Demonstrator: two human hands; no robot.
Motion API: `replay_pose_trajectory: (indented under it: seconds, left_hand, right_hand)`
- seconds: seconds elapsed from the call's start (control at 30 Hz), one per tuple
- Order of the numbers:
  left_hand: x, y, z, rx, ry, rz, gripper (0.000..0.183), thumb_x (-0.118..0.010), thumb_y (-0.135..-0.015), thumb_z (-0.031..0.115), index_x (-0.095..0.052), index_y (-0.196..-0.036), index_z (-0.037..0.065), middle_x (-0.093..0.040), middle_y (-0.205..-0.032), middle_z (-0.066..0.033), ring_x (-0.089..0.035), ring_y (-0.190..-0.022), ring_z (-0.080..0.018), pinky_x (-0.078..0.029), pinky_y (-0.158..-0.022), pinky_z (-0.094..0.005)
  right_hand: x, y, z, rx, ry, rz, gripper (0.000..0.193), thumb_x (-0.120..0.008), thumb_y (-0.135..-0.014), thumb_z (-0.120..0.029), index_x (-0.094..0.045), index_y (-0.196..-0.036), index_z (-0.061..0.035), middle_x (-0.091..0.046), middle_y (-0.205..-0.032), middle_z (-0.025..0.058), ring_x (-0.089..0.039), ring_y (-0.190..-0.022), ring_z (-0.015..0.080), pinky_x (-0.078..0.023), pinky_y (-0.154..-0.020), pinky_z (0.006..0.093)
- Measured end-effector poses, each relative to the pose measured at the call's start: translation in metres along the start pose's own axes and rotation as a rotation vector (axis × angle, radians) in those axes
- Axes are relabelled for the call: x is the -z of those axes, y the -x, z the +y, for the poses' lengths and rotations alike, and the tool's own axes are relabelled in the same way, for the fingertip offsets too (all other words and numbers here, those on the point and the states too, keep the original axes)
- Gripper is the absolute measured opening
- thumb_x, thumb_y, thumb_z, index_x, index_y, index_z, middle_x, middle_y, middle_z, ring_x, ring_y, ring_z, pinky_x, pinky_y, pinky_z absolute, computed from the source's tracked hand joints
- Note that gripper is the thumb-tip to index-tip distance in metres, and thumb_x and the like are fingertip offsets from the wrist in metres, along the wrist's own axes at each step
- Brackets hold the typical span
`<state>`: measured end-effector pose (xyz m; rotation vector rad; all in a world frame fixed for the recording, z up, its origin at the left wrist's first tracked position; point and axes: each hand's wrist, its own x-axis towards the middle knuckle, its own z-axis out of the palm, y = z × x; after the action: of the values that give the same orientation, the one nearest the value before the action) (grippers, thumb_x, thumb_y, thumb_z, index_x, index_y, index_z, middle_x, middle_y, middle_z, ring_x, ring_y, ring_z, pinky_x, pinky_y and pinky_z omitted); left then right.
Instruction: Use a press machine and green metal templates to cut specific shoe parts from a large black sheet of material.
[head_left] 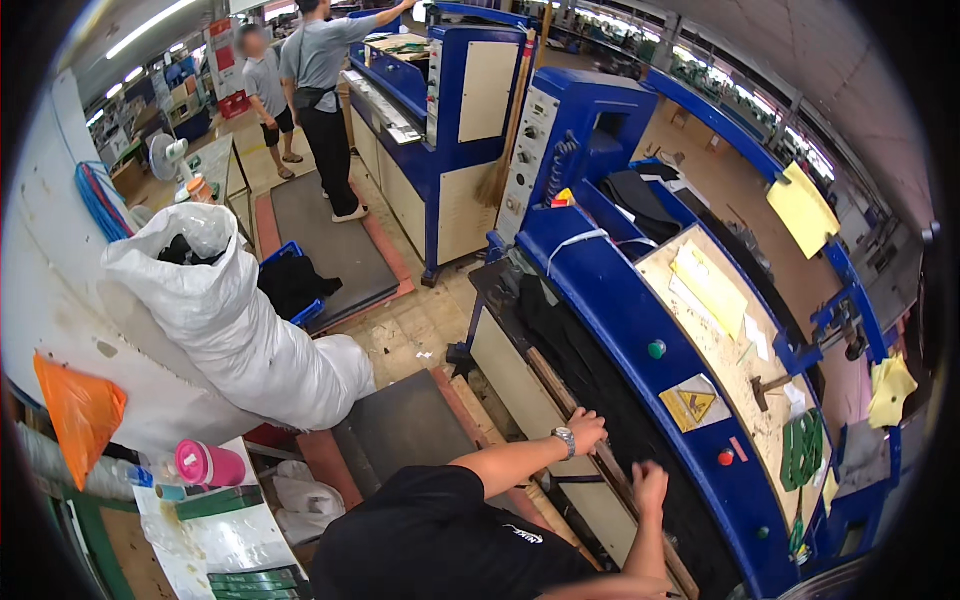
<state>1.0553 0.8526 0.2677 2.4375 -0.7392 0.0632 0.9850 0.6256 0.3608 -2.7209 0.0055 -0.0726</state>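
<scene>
My left hand (587, 432), a metal watch on its wrist, is at the wooden strip (545, 375) along the front edge of a blue machine's bed. Its fingers are bent down at the black fabric; whatever they hold is hidden. My right hand (650, 484) is nearer, over the same bed, with fingers curled in. I cannot make out anything in it. Black fabric (560, 325) lies lengthwise on the bed, between the strip and the blue machine beam (610, 300).
Green and red buttons and a yellow warning sign (696, 402) are on the beam. A hammer (770, 390) and green strips (803, 450) lie on its board. At left are a white sack (240, 310), a pink jug (208, 464) and a blue crate (300, 285). Two people stand beyond.
</scene>
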Motion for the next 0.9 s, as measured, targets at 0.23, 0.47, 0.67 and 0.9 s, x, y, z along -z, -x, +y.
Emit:
replay_pose_trajectory:
  seconds: [0.23, 0.47, 0.67, 0.9]
  left_hand:
    - [0.000, -0.015, -0.004, -0.001, 0.008, -0.082, 0.035, -0.086, -0.067, 0.029, -0.079, -0.099, 0.019, -0.063, -0.099, -0.0039, -0.054, -0.105, -0.0266, -0.038, -0.091, -0.0429]
    - [0.005, -0.015, 0.003, 0.017, -0.037, -0.196, 0.041, -0.085, -0.074, 0.027, -0.075, -0.112, 0.015, -0.061, -0.109, -0.0089, -0.053, -0.110, -0.0297, -0.042, -0.096, -0.0438]
    - [0.003, -0.010, 0.009, 0.021, -0.064, -0.195, 0.034, -0.083, -0.079, 0.022, -0.075, -0.111, 0.013, -0.062, -0.120, -0.0127, -0.051, -0.118, -0.0324, -0.042, -0.097, -0.0470]
    - [0.005, 0.033, 0.005, -0.053, -0.089, -0.147, 0.032, -0.085, -0.074, 0.025, -0.075, -0.103, 0.015, -0.064, -0.109, -0.0087, -0.056, -0.109, -0.0306, -0.045, -0.091, -0.0459]
  right_hand:
    - [0.016, 0.067, 0.082, -0.259, 0.211, -0.096, 0.041, -0.089, -0.073, -0.030, -0.074, -0.100, -0.0028, -0.068, -0.106, 0.0165, -0.066, -0.102, 0.0377, -0.051, -0.089, 0.0493]
    - [0.005, 0.077, 0.079, -0.320, 0.208, 0.042, 0.037, -0.092, -0.069, -0.019, -0.073, -0.096, -0.0006, -0.065, -0.104, 0.0163, -0.064, -0.102, 0.0370, -0.052, -0.087, 0.0495]
    - [-0.004, 0.085, 0.089, -0.308, 0.150, 0.067, 0.035, -0.091, -0.069, -0.014, -0.071, -0.091, 0.0030, -0.064, -0.102, 0.0197, -0.063, -0.101, 0.0390, -0.052, -0.089, 0.0478]
    - [-0.016, 0.116, 0.093, -0.124, 0.186, 0.026, 0.034, -0.091, -0.068, -0.018, -0.069, -0.086, 0.0017, -0.065, -0.095, 0.0206, -0.064, -0.093, 0.0399, -0.052, -0.082, 0.0470]
